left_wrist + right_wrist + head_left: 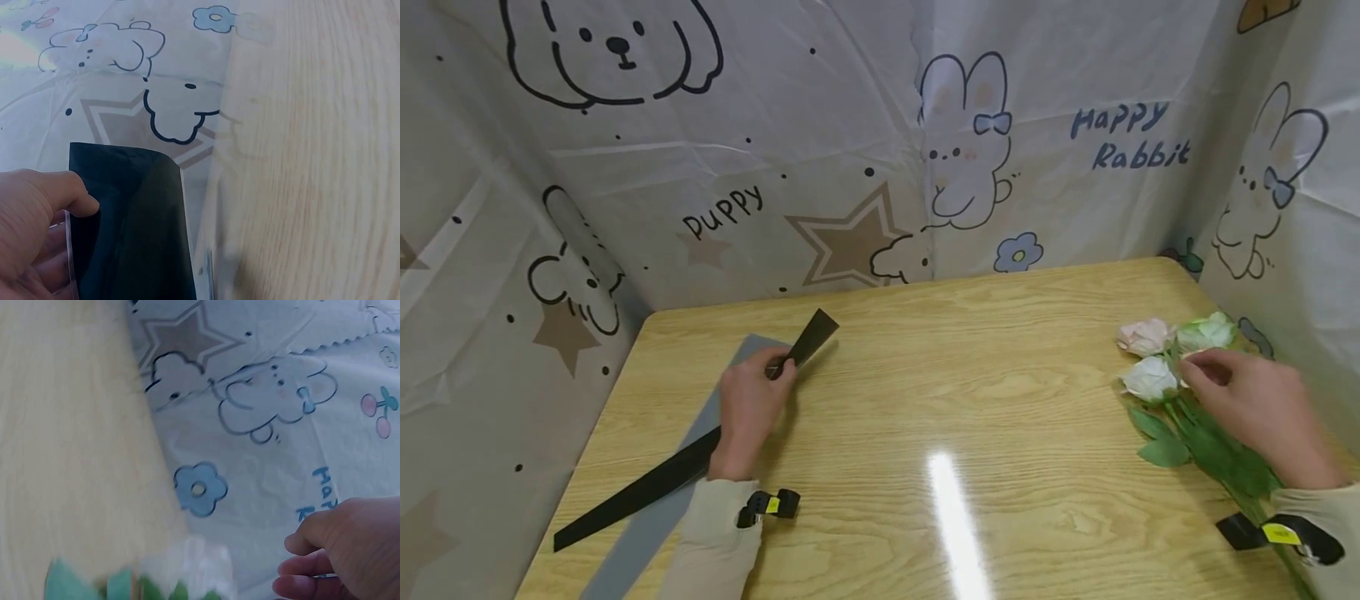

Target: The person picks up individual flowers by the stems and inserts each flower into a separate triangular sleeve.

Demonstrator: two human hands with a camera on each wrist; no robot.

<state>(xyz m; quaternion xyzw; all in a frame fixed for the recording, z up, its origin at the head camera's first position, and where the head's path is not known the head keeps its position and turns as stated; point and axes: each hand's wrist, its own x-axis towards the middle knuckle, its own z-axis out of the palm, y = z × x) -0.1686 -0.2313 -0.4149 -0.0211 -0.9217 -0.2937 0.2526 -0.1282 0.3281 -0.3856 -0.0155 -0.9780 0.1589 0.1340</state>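
My left hand (750,408) pinches a folded sheet of black wrapping paper (643,497) near its upper end. The left wrist view has my thumb on the face of this black sheet (134,231) and my fingers behind it. A flat grey sheet (647,533) lies partly underneath on the table. On the right side my right hand (1255,408) hovers over a bunch of roses, fingers loosely bent with nothing seen between them. The rose heads are pink (1144,337), pale green (1206,332) and white (1150,380); the hand hides some green leaves (1217,442) and stems.
The wooden table (970,367) carries a bright light reflection near its front middle. Fabric walls (850,100) printed with cartoon animals and stars close off the back and both sides. Each wrist wears a black strap (767,505) with a yellow label.
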